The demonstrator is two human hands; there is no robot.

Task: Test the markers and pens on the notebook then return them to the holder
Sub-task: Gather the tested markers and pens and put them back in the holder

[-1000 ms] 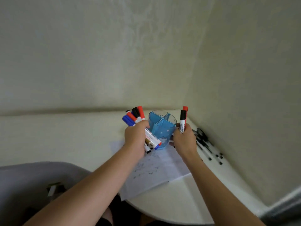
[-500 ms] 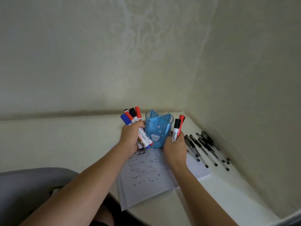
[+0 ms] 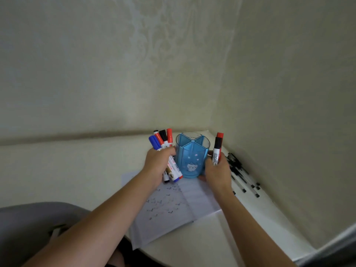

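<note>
The holder (image 3: 192,157) stands upright between your two hands, at the far edge of the open notebook (image 3: 173,207). Its divided mouth faces up and looks empty as far as the view shows. The next move turns on one relation: both loads sit beside the holder, not above it, so each must rise over the rim before it goes down.

Left hand (image 3: 159,166) — just left of the holder, thumb at its wall near the rim. The fingers are curled tight round a bundle (image 3: 163,140) of markers. The caps point up and fan out, and the long axis tilts away from you and slightly left. The tails project below the fist, over the notebook.

Right hand (image 3: 218,173) — just right of the holder, touching its lower wall. The fingers pinch a pair (image 3: 217,149) of markers, one black-capped and one red-capped, near upright and roughly parallel to the holder's wall.

Judgement: load the pair first, since it is smaller and already aligned with the compartments. You cannot tell from this view whether the holder rests on the page or is slightly lifted.

Loose pens (image 3: 240,174) lie on the tabletop (image 3: 212,237) beyond the right hand, near the wall, not yet in the holder.
</note>
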